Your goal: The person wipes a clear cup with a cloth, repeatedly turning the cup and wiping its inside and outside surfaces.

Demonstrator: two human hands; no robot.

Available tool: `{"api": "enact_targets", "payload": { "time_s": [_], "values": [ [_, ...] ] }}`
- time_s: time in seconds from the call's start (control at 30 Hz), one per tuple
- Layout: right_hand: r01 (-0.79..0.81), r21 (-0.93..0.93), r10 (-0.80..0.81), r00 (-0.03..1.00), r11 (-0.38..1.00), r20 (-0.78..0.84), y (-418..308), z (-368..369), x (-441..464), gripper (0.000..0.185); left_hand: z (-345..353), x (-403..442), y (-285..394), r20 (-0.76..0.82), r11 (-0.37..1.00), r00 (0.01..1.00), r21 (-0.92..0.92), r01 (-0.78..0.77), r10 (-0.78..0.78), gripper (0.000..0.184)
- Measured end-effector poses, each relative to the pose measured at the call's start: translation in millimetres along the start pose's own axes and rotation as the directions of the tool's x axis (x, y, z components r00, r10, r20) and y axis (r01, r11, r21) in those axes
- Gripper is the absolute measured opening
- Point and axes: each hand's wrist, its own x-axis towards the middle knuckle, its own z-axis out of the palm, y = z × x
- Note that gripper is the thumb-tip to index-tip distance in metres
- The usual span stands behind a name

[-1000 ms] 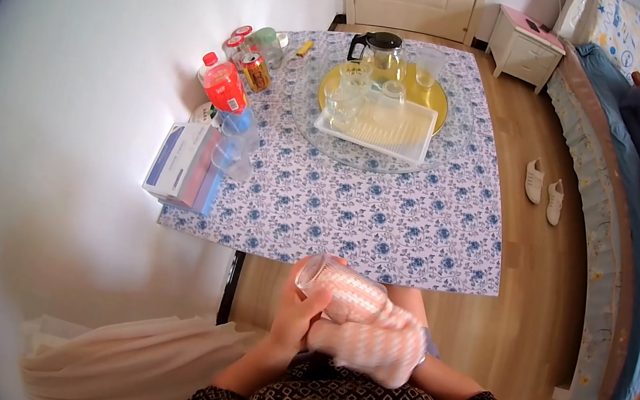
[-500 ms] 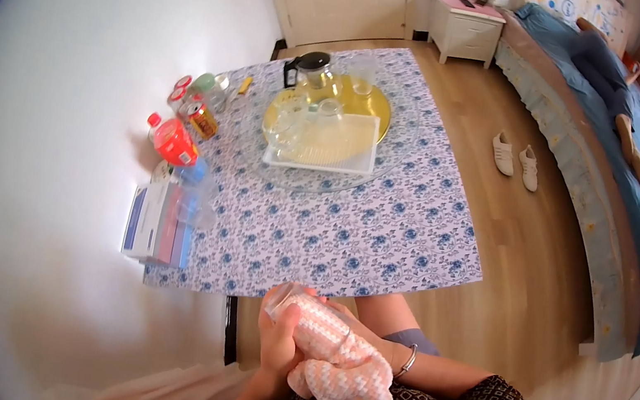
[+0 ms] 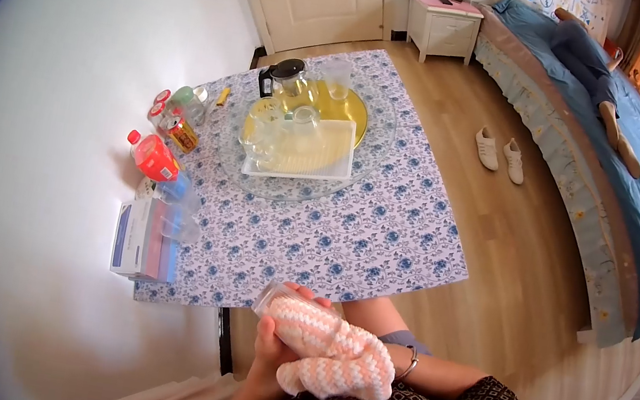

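Low in the view, my left hand [image 3: 275, 348] is wrapped around a clear drinking glass [image 3: 264, 300], its thumb on the near side and fingertips on the far side. The glass lies tilted, base toward the table. A pink-and-white striped cloth [image 3: 341, 358] fills it and hangs out of its mouth in a loose bunch over my lap. My right forearm [image 3: 447, 375], with a silver bracelet, reaches to the cloth from the right. The cloth covers my right hand, so its fingers are hidden.
A table with a flowered cloth [image 3: 405, 247] stands ahead. It bears a white tray [image 3: 337, 173], a glass pot [image 3: 292, 83], cans, a red-labelled bottle [image 3: 153, 157] and boxes [image 3: 134, 238]. Beyond are a bed [image 3: 631, 241] with a person lying on it, and white shoes [image 3: 487, 149].
My view has shifted, so the table and room sit differently in it. The glass and cloth have turned slightly in my hands, and more of the glass's base end shows.
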Motion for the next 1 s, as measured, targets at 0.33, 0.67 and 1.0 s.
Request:
{"api": "enact_targets", "payload": {
  "time_s": [0.33, 0.67, 1.0],
  "values": [
    [-0.114, -0.662, 0.066, 0.993, 0.741, -0.097, 31, -14, -39, 0.057, -12, 8, 10, -0.378, 1.000, 0.926, 0.023, -0.003, 0.012, 0.051],
    [-0.246, 0.316, 0.262, 0.965, 0.916, -0.007, 48, -29, -51, 0.069, -19, 7, 3, -0.489, 0.996, 0.872, 0.086, 0.019, 0.025, 0.056],
    [-0.362, 0.446, 0.464, 0.874, 0.818, -0.143, 62, -32, -72, 0.067, -28, 13, 21, -0.539, 0.995, 0.838, 0.090, -0.044, 0.086, 0.050]
  ]
}}
